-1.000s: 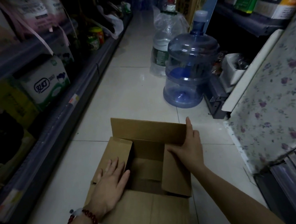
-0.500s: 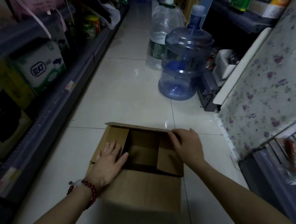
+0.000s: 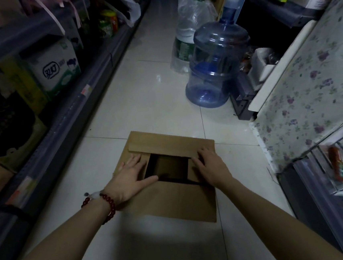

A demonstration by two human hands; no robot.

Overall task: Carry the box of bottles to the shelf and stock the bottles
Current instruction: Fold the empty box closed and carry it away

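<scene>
A brown cardboard box sits on the tiled aisle floor in front of me. Its flaps are folded almost flat, leaving a dark square gap in the middle; I cannot see any bottles inside. My left hand lies flat with spread fingers on the left flap. My right hand presses palm-down on the right flap, next to the far flap's edge. Neither hand grips anything.
A low shelf with cartons and packages runs along the left. A large blue water jug and a plastic-wrapped water bottle stand on the floor ahead to the right. A floral-covered cabinet and racks line the right side.
The far flap, upright a second ago, has folded down over the box. Both hands pushed the side flaps flat, and the opening shrank to a small gap.
</scene>
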